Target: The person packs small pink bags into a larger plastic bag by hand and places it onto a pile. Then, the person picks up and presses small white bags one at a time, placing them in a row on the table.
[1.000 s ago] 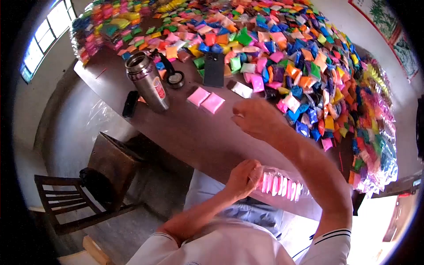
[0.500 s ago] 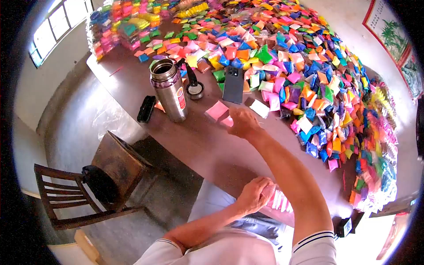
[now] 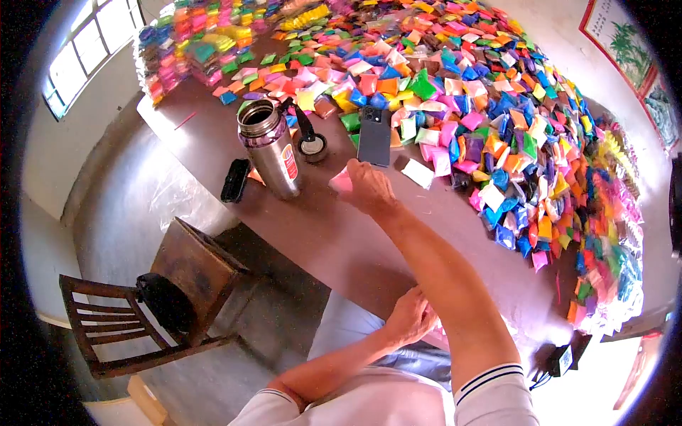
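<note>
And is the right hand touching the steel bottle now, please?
Apart. The head view shows it: a strip of brown tabletop and a pink packet lie between the right hand and the steel bottle.

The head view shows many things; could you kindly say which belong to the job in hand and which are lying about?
Likely the job:
- pink packet, at right hand
- packet heap
- bag by left hand, mostly hidden

Likely lying about:
- flask
- lid
- phone
- black object
</note>
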Available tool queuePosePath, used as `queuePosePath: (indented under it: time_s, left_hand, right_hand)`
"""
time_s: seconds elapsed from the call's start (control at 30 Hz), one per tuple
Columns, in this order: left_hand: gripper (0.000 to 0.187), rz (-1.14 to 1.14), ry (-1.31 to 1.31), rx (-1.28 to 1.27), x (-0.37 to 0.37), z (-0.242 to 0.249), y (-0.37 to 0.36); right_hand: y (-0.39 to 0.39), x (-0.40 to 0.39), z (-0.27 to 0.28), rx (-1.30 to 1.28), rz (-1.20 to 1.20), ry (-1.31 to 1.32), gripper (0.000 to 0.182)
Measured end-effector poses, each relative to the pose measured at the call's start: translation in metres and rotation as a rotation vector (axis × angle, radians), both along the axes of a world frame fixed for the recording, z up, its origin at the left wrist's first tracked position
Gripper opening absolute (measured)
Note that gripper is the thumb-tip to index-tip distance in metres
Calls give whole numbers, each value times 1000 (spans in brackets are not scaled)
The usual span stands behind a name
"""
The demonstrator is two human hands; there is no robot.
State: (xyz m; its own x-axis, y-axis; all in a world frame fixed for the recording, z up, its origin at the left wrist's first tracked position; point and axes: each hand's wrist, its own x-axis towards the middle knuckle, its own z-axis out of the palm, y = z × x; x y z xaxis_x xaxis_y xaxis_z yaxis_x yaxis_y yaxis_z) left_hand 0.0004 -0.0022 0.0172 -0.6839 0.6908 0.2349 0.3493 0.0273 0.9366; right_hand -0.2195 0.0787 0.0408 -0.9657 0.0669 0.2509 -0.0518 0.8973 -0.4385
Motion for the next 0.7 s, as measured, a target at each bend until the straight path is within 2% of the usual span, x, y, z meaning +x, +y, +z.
queuePosePath:
  time_s: [0.1,0.17,0.23,0.27,0.3,0.33,0.37,0.4,0.43,0.47,0.5,0.53,0.6,0.63,0.67,0.7]
  left_hand:
    - [20,18,23,42,2,-5,3]
    - [13,-48,-182,105,-2,7,3]
    - [12,36,-194,73,5,-11,6]
    - [18,29,-97,25,2,-19,8]
    - [17,66,7,-63,2,-13,6]
    - [12,3,162,-66,-1,-12,6]
    - [8,6,153,65,1,-17,9]
    - [8,-54,148,-32,-4,-19,6]
    - [10,17,-122,162,4,-10,9]
    - [10,-10,-138,167,6,-4,8]
    - [12,-10,-157,79,5,-1,4]
    - [14,-4,-172,-8,4,-2,2]
    - [17,-52,-168,151,-3,-17,7]
    - [17,-45,-98,148,-4,-12,8]
    - [17,-53,-104,146,-3,-11,8]
    - [17,-50,-141,145,-2,-11,7]
  right_hand:
    - [6,3,7,15,66,8,42]
    - [11,11,28,-11,140,-92,42]
    - [20,28,77,-120,214,-185,42]
    - [25,46,109,-182,264,-213,43]
    - [31,66,137,-331,248,-265,44]
    - [39,90,162,-483,225,-306,44]
    - [49,119,180,-443,207,-200,44]
    - [55,151,195,-396,202,-96,45]
    - [61,186,212,-542,186,-98,40]
    - [66,223,222,-694,178,-89,35]
    - [69,259,219,-694,151,-94,35]
    - [69,296,214,-868,100,-83,36]
    - [75,362,199,-1222,-3,-44,46]
    - [90,387,184,-1158,135,-86,36]
    - [102,408,164,-1093,272,-128,45]
    - [103,424,146,-1029,249,-114,46]
